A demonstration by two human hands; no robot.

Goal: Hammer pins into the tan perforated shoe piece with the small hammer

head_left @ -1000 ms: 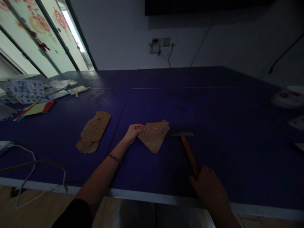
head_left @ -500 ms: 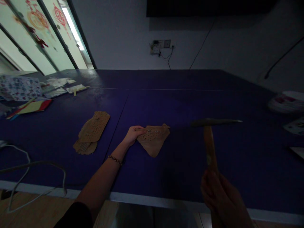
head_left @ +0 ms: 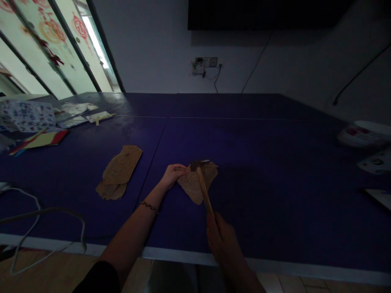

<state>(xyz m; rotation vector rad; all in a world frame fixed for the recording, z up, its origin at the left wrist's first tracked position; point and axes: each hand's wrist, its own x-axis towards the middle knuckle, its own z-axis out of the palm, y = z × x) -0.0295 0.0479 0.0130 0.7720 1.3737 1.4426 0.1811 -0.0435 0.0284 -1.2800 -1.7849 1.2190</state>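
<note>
Left hand [head_left: 172,176]: bare, a dark beaded bracelet [head_left: 149,206] at the wrist; fingers and thumb pinched together on the near-left corner of a thin brown sheet [head_left: 191,190], roughly triangular, pierced with many small holes, its material unclear. The sheet lies on the table just to the right of the left hand, beyond the right hand.

Right hand [head_left: 221,240]: bare, closed around the lower end of a hammer [head_left: 205,193] with a plain wooden handle and a dark metal head. The handle slants away from the right hand and toward the left; the head is over the far part of the sheet, just beside the left fingertips. Contact between head and sheet: cannot be told.

Table [head_left: 275,171]: broad, dark blue-purple top with a pale front edge, beneath both hands.

Left of the left hand, well apart from it: an overlapping pile of brown, hole-pierced pieces [head_left: 122,171]. Farther left and beyond: a flat yellow-and-red item [head_left: 47,139] and a white bag-like item with a blue floral pattern [head_left: 29,116]. Left of the left forearm, near the front edge: a looped pale cable [head_left: 38,211].

Far right of the right hand, and beyond it: a round white tub [head_left: 366,134] with red markings, blurred.
</note>
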